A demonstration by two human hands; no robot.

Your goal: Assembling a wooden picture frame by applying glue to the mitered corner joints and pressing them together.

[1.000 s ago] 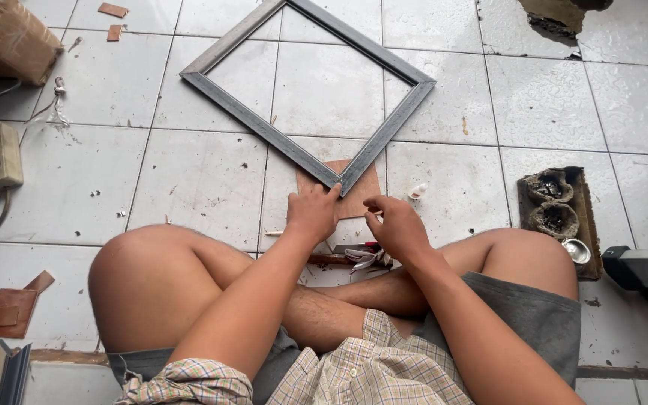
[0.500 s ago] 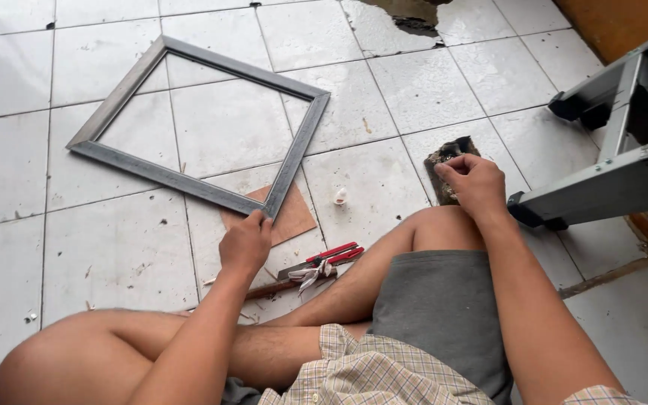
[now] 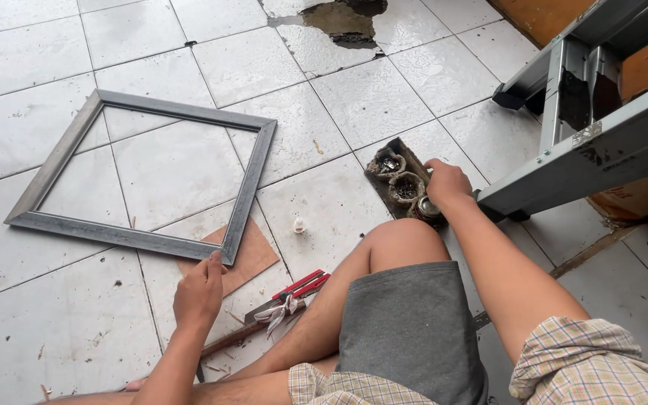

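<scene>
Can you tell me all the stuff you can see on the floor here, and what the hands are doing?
frame: one, grey, square, flat on the tiles at left.
board: one, brown, thin, under the frame's near corner.
pliers: one, red handles, on the floor by the knee.
hammer: one, wooden handle, beside the pliers.
tray: one, dark, holds small round tins, past the knee.
ladder: one, grey metal, at right.
floor: white tiles, one broken patch at the top.
left hand: on the frame's near corner.
right hand: reaching into the tray; cannot tell if it holds anything.
</scene>
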